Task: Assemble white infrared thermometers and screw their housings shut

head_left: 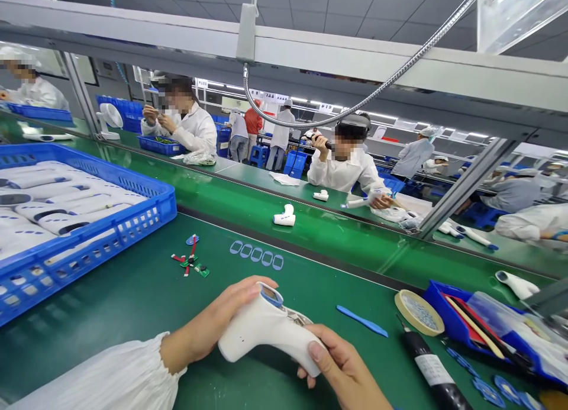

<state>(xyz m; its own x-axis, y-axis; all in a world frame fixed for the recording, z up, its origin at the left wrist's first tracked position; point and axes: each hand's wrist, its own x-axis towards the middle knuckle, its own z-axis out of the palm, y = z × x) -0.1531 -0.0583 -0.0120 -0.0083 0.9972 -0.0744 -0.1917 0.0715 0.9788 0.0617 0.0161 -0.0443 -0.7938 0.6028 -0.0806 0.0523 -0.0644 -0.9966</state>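
Note:
A white pistol-shaped device (261, 330), which looks like a forehead thermometer, is held above the green bench top. Around its wide head, near the blue-rimmed window (271, 296), my left hand (222, 312) is closed with the fingers lying over the top. My right hand (339, 360) grips the handle end, thumb on the near side. Small metal or wire parts show along the open upper edge of the housing; their detail cannot be made out. Beyond the device, several blue-grey ring frames (256, 254) lie in a row, left of which are small green circuit boards (202, 270) with red leads.
A blue crate (164, 203) of white housings stands at left. On the right lie a blue pry tool (361, 321), a black electric screwdriver (428, 362), a round dish of screws (419, 312) and a blue tool bin (437, 294). Across the green conveyor (222, 194), co-workers sit.

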